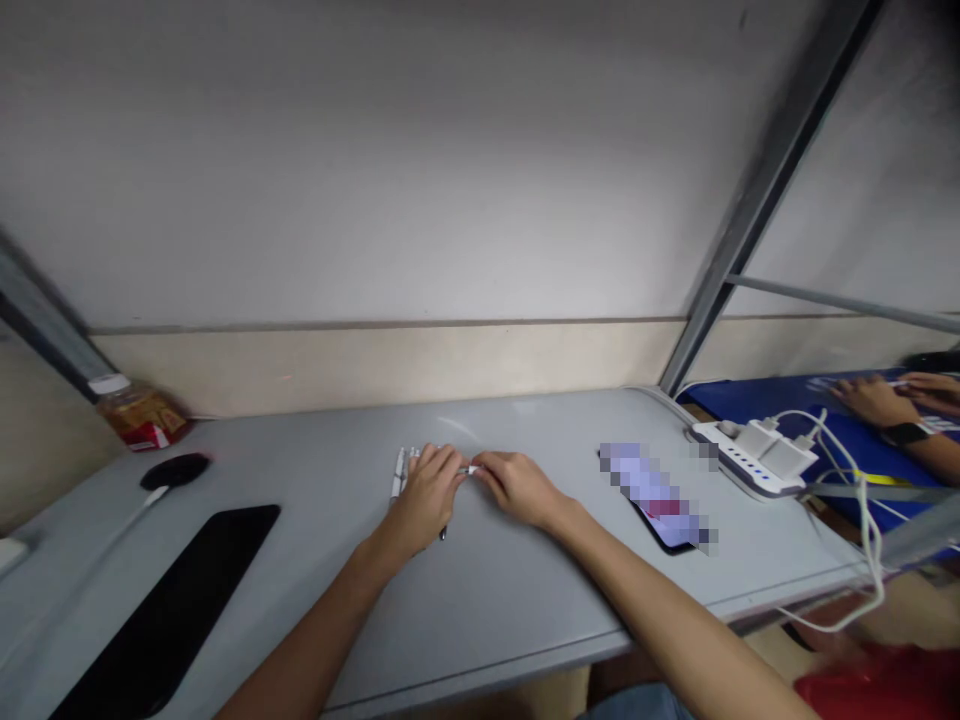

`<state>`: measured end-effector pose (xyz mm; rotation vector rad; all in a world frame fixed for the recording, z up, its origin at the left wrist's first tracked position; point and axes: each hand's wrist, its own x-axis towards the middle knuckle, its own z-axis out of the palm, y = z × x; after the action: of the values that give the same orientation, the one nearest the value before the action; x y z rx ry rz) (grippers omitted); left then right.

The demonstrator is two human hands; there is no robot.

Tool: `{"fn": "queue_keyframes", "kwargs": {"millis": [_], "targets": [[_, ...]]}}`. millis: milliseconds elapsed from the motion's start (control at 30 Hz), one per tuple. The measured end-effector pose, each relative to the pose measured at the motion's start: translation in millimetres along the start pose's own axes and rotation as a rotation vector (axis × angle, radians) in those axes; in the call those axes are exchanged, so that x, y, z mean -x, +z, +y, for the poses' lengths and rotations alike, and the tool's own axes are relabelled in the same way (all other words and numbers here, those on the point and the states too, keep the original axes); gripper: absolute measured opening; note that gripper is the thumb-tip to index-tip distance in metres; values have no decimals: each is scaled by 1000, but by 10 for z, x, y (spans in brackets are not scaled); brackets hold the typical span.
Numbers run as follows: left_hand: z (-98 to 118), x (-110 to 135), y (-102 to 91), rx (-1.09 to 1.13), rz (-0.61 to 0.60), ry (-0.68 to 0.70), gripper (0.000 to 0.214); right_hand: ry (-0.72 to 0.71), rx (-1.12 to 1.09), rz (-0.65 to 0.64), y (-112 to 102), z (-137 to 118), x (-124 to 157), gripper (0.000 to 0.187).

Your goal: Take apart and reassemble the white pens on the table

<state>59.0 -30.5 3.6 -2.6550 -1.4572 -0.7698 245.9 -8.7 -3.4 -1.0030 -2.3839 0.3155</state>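
Note:
At the middle of the grey table, my left hand (431, 487) and my right hand (517, 485) meet with their fingertips pinched on a thin white pen (470, 469). Only a short piece of it shows between them; the fingers cover the rest. Beside and partly under my left hand lie white pens (398, 475) with dark parts, roughly side by side. A dark tip pokes out below the left palm. How many pens there are, I cannot tell.
Right of my hands lies a lit phone (652, 497), then a power strip (750, 458) with white chargers and cables. On the left are a long black mat (176, 605), a round black charging pad (175, 470) and a jar (141, 412). Another person's hands (877, 402) work at a blue table.

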Motion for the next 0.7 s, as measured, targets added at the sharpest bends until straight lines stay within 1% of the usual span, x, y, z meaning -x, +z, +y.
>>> {"fn": "queue_keyframes", "kwargs": {"millis": [100,200,267,300,367,467,500,533,600,633,700], "targets": [[-1,-13,-25,66,67,-43,21,28,-8,12,-30,16,1,23],[-84,-27,-12,139,139,-183,26,23,10,42,-75,32,2,22],[-160,-33,-2,213,88,-259,33,13,23,53,-99,43,4,22],[-192,-36,-2,262,68,-279,33,11,30,55,-106,48,6,22],[-232,-39,-9,360,68,-277,26,12,37,54,-112,58,9,22],[-235,-46,-26,470,135,-197,12,4,21,50,-111,70,13,23],[-229,-49,-28,492,149,-184,11,-1,14,51,-112,72,13,23],[-224,-51,-27,510,156,-192,14,-5,9,55,-113,74,12,23],[-223,-54,-14,530,142,-259,20,-9,8,65,-117,74,9,23],[-227,-53,-5,528,117,-295,19,-12,9,67,-119,74,8,23],[-237,-48,6,503,46,-317,27,-20,11,70,-119,74,6,22]]}}
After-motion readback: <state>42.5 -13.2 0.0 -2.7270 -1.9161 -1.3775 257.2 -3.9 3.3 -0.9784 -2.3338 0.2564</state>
